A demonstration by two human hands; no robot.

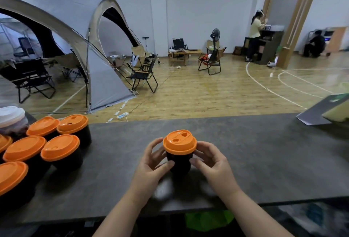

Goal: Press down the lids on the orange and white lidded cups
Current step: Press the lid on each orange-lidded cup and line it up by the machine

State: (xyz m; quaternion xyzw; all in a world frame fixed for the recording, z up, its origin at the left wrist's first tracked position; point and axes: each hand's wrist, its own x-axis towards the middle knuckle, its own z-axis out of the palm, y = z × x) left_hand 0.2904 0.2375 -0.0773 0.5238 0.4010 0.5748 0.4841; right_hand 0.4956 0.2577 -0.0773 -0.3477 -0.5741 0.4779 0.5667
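Left of the middle cup point(179, 165), six orange-lidded cups point(60, 147) stood clustered on the table point(255, 161). The middle cup, dark with an orange lid point(179, 142), stood upright. The left hand point(151, 165) and right hand point(213, 163) gripped its sides, fingers point(154, 145) curled round it, thumbs in front, forearms angling inward.

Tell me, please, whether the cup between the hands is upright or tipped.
Upright: the black cup stands base-down on the grey counter, orange lid on top, left hand and right hand gripping its sides.
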